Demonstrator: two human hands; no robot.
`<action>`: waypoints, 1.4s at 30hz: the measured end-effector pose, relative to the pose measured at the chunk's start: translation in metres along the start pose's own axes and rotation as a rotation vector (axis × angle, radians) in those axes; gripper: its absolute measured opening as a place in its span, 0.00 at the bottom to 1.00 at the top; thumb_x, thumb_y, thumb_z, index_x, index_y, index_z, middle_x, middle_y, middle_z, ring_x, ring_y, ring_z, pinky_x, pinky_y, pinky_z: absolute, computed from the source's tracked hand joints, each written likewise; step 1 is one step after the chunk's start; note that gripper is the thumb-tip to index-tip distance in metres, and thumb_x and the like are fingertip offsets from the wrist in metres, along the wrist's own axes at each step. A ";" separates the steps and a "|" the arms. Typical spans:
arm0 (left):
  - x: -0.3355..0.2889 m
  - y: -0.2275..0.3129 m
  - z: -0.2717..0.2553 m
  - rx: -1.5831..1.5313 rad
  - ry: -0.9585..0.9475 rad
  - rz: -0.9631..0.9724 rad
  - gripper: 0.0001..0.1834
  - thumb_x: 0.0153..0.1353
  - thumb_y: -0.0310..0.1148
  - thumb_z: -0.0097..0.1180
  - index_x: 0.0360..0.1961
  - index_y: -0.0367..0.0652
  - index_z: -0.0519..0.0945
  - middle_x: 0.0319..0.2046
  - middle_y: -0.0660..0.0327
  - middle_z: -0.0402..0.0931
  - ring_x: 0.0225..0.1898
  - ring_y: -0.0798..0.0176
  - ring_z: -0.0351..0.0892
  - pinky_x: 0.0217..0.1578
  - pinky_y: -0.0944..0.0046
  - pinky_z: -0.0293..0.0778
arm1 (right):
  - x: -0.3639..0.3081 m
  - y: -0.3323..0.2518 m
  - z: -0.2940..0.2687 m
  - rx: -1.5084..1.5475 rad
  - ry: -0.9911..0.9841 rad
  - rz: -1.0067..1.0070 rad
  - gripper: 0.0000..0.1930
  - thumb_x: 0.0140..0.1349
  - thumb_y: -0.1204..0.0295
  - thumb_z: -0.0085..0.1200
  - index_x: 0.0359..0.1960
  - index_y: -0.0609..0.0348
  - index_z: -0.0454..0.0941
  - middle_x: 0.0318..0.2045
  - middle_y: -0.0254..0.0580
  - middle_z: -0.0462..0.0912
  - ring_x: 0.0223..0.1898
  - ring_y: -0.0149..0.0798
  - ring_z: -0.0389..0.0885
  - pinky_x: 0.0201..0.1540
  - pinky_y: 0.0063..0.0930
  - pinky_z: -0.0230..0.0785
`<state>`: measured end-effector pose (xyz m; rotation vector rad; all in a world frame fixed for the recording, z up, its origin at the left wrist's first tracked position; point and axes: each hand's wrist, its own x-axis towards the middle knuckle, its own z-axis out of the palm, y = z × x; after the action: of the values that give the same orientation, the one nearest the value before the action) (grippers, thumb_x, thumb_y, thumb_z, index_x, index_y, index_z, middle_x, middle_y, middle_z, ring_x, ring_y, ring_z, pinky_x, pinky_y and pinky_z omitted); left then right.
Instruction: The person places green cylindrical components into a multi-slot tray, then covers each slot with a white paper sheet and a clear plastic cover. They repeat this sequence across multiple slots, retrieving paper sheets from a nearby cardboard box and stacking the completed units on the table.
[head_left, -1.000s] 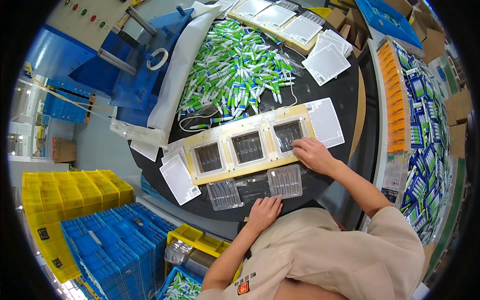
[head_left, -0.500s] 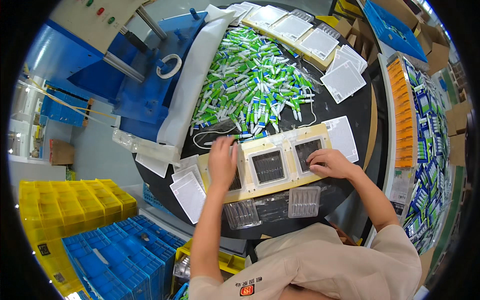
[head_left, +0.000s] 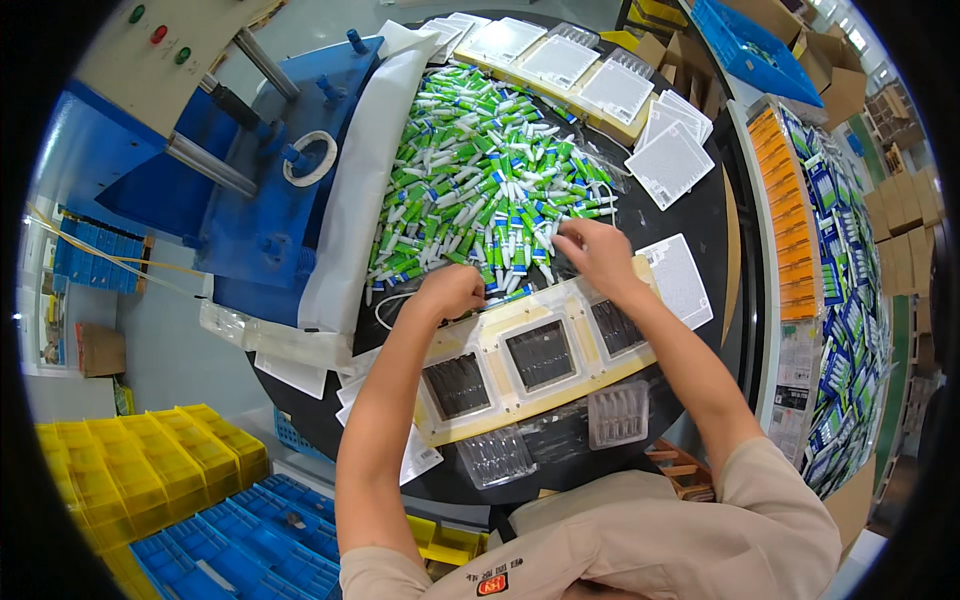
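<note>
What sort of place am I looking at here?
Probably a packing workshop: a heap of small green-and-white tubes lies on a black table, with a blue machine beside it and yellow crates nearby.

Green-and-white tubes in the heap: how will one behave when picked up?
The tubes look small and slim, so each is probably light. They lie crisscross, so pulling one will likely shift its neighbours. Their tapering white ends may be harder to grip than the green bodies.
</note>
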<state>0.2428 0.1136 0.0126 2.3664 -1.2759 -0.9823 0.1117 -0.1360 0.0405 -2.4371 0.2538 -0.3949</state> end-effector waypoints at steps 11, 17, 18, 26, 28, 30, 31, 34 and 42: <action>0.001 -0.021 0.018 -0.305 0.053 0.051 0.15 0.63 0.39 0.65 0.37 0.35 0.87 0.27 0.53 0.84 0.28 0.62 0.80 0.32 0.58 0.74 | -0.014 0.004 0.028 -0.051 0.079 0.014 0.11 0.63 0.63 0.62 0.39 0.58 0.86 0.34 0.47 0.83 0.37 0.50 0.84 0.39 0.43 0.74; 0.017 -0.010 0.018 -0.181 0.160 -0.194 0.16 0.53 0.43 0.73 0.29 0.40 0.90 0.23 0.54 0.85 0.27 0.57 0.84 0.30 0.56 0.76 | -0.069 -0.011 0.011 0.119 -0.024 -0.066 0.10 0.61 0.70 0.64 0.41 0.61 0.86 0.30 0.47 0.83 0.30 0.48 0.83 0.34 0.39 0.73; 0.019 -0.005 0.016 -0.168 0.206 -0.202 0.15 0.53 0.43 0.73 0.29 0.40 0.90 0.24 0.54 0.85 0.28 0.56 0.85 0.31 0.55 0.77 | -0.076 -0.014 0.008 0.110 -0.054 -0.073 0.09 0.61 0.71 0.64 0.41 0.61 0.86 0.30 0.47 0.83 0.30 0.48 0.83 0.34 0.38 0.73; -0.057 0.014 -0.022 -0.391 1.064 -0.002 0.10 0.57 0.33 0.67 0.35 0.36 0.87 0.33 0.53 0.86 0.28 0.59 0.85 0.35 0.63 0.80 | -0.095 -0.050 -0.015 0.233 -0.025 -0.171 0.10 0.63 0.75 0.61 0.45 0.64 0.84 0.33 0.47 0.83 0.32 0.49 0.83 0.36 0.39 0.75; -0.114 0.025 0.009 -0.955 1.117 -0.060 0.09 0.62 0.27 0.65 0.41 0.34 0.85 0.34 0.58 0.85 0.31 0.68 0.84 0.37 0.69 0.78 | -0.110 -0.066 -0.010 0.281 -0.045 -0.246 0.11 0.60 0.78 0.64 0.45 0.63 0.84 0.34 0.48 0.84 0.33 0.49 0.84 0.35 0.37 0.75; -0.163 0.047 0.058 -1.037 1.283 -0.197 0.09 0.65 0.26 0.64 0.44 0.35 0.84 0.32 0.62 0.84 0.34 0.69 0.84 0.39 0.70 0.79 | -0.121 -0.082 0.003 0.327 -0.054 -0.315 0.12 0.57 0.79 0.65 0.44 0.63 0.85 0.35 0.48 0.84 0.34 0.49 0.84 0.34 0.36 0.76; -0.182 0.058 0.081 -1.041 1.306 -0.343 0.09 0.64 0.25 0.64 0.44 0.33 0.84 0.34 0.62 0.84 0.35 0.69 0.84 0.40 0.70 0.79 | -0.124 -0.089 0.013 0.335 -0.023 -0.391 0.12 0.55 0.80 0.67 0.42 0.62 0.85 0.34 0.47 0.84 0.33 0.47 0.83 0.34 0.36 0.77; -0.205 0.081 0.137 -0.931 1.444 -0.434 0.10 0.62 0.21 0.65 0.45 0.34 0.85 0.38 0.60 0.85 0.39 0.68 0.84 0.42 0.68 0.80 | -0.126 -0.103 0.042 0.241 -0.037 -0.638 0.13 0.54 0.81 0.66 0.42 0.65 0.84 0.32 0.41 0.81 0.32 0.42 0.82 0.31 0.33 0.76; -0.196 0.086 0.173 -0.023 1.414 -0.177 0.17 0.52 0.16 0.67 0.45 0.38 0.85 0.43 0.54 0.84 0.43 0.53 0.86 0.44 0.60 0.81 | -0.126 -0.116 0.072 0.101 -0.117 -0.875 0.16 0.50 0.77 0.59 0.43 0.65 0.83 0.38 0.42 0.79 0.36 0.39 0.80 0.36 0.30 0.76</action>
<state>-0.0031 0.2370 0.0160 2.2397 -0.4447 0.6610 0.0281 0.0298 0.0328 -2.3399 -0.8895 -0.6045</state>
